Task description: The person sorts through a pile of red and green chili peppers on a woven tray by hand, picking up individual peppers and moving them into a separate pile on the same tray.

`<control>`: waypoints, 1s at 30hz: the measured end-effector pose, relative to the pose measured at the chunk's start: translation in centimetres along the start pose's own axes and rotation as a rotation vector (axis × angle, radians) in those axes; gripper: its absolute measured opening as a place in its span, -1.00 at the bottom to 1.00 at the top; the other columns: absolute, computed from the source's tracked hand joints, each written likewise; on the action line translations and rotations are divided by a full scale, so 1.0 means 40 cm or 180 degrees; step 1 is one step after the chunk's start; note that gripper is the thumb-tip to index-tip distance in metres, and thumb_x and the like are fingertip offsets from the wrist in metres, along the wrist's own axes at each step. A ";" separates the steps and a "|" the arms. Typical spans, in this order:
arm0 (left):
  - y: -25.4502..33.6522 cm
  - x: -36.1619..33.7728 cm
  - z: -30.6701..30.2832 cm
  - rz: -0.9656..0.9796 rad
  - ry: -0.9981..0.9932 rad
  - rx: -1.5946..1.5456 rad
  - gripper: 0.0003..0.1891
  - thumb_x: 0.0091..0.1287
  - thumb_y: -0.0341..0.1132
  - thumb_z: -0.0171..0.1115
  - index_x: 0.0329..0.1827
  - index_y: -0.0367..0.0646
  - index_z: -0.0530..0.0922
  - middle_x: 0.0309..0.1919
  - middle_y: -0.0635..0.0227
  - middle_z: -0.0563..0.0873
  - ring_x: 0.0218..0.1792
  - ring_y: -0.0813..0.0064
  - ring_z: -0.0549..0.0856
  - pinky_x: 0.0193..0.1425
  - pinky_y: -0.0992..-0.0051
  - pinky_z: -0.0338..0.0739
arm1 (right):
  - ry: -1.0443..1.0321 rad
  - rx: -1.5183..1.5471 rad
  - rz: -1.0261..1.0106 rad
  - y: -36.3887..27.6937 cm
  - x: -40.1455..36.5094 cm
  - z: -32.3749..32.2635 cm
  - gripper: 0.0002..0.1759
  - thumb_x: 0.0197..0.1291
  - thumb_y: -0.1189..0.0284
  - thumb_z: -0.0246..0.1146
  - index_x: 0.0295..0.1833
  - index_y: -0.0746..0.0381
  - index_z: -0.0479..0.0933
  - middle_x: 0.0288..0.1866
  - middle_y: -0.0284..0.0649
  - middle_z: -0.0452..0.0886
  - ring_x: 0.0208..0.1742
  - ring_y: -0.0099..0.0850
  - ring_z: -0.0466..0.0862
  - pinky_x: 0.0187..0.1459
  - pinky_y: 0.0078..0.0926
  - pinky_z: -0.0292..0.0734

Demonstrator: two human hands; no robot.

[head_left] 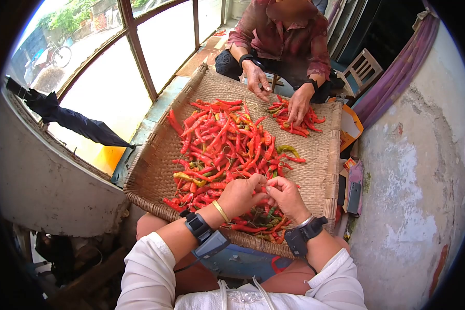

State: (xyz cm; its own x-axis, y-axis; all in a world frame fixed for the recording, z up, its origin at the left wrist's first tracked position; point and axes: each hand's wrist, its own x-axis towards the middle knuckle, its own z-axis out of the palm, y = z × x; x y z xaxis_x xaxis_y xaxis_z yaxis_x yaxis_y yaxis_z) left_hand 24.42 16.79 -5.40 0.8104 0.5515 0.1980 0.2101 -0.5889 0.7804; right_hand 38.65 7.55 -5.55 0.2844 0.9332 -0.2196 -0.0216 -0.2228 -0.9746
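A large heap of red chili peppers (227, 139) lies in a shallow woven tray (315, 165), with a few yellow-green ones among them. Over the near part of the heap, my left hand (243, 195) and my right hand (287, 196) meet with fingertips pinched close together. Both are closed; what sits between the fingertips is too small to name, with a bit of red showing beside them. Some darker peppers lie below my hands, near the tray's front rim.
Across the tray sits a person (284, 36), both hands at a smaller pepper pile (297, 119). A folded dark umbrella (82, 121) leans by the window at left. A phone (354, 197) and an orange box (350, 126) are right of the tray, beside the wall.
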 end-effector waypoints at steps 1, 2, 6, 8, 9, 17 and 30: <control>0.003 -0.001 -0.003 0.0004 -0.0030 0.0042 -0.76 0.10 -0.25 0.23 -0.23 -0.15 0.49 -0.45 0.29 0.66 -0.41 0.23 0.65 -0.37 0.30 0.52 | 0.0000 0.0001 0.0001 -0.008 0.001 -0.010 -0.89 0.19 0.46 0.12 -0.21 0.26 0.46 -0.48 -0.35 0.54 -0.59 -0.66 0.49 -0.58 -0.76 0.39; 0.002 -0.001 -0.010 0.0002 -0.0029 0.0042 -0.76 0.10 -0.25 0.23 -0.23 -0.15 0.49 -0.45 0.29 0.66 -0.41 0.23 0.65 -0.37 0.30 0.52 | 0.0105 -0.0007 -0.0077 -0.024 0.002 -0.031 -0.89 0.19 0.46 0.12 -0.23 0.26 0.47 -0.48 -0.35 0.54 -0.59 -0.67 0.49 -0.56 -0.75 0.40; -0.018 -0.008 -0.040 -0.0102 -0.0504 0.1401 -0.80 0.11 -0.26 0.14 -0.27 -0.17 0.51 -0.34 0.20 0.62 -0.35 0.21 0.66 -0.32 0.29 0.55 | 0.0640 0.0638 -0.0389 -0.052 0.009 -0.148 -0.84 0.19 0.44 0.12 -0.14 0.27 0.45 -0.40 -0.28 0.57 -0.51 -0.61 0.56 -0.51 -0.72 0.44; -0.045 -0.011 -0.030 -0.0307 -0.0979 0.1985 -0.83 0.11 -0.31 0.10 -0.28 -0.16 0.56 -0.26 0.19 0.60 -0.34 0.21 0.66 -0.35 0.28 0.57 | 0.0906 0.1231 -0.0530 -0.070 0.009 -0.152 -0.79 0.22 0.42 0.10 -0.07 0.26 0.40 -0.32 -0.23 0.57 -0.44 -0.57 0.58 -0.48 -0.70 0.47; -0.054 -0.013 -0.025 -0.0301 -0.0979 0.1986 -0.83 0.11 -0.31 0.10 -0.28 -0.16 0.56 -0.26 0.19 0.60 -0.34 0.21 0.66 -0.35 0.28 0.57 | 0.1167 0.1829 -0.0672 -0.076 0.007 -0.152 -0.74 0.24 0.39 0.07 0.01 0.26 0.35 -0.23 -0.18 0.58 -0.37 -0.53 0.60 -0.44 -0.68 0.50; -0.045 -0.010 -0.028 0.0117 -0.1870 0.2439 -0.84 0.14 -0.33 0.09 -0.27 -0.09 0.60 -0.22 0.23 0.59 -0.25 0.24 0.66 -0.31 0.32 0.57 | -0.0338 0.0798 0.0534 -0.014 0.008 -0.082 -0.60 0.22 0.39 0.10 0.13 0.33 0.32 -0.16 -0.19 0.55 -0.28 -0.53 0.60 -0.35 -0.66 0.53; -0.032 -0.016 -0.047 0.0519 -0.1952 0.2345 -0.86 0.09 -0.26 0.16 -0.30 -0.02 0.57 -0.40 0.34 0.58 -0.36 0.31 0.64 -0.38 0.35 0.53 | -0.1757 -0.2431 -0.0365 0.028 0.000 -0.009 -0.57 -0.02 0.32 0.25 -0.01 0.26 0.47 -0.22 -0.08 0.58 -0.23 -0.26 0.59 -0.16 -0.40 0.45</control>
State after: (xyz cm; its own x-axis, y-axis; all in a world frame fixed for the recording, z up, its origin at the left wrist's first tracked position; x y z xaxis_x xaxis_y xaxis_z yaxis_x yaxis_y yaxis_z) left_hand 22.60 18.29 -5.41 0.9603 0.1495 -0.2355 0.1906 -0.9681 0.1626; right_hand 38.98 7.20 -6.61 -0.2517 0.9188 -0.3042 0.6667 -0.0633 -0.7426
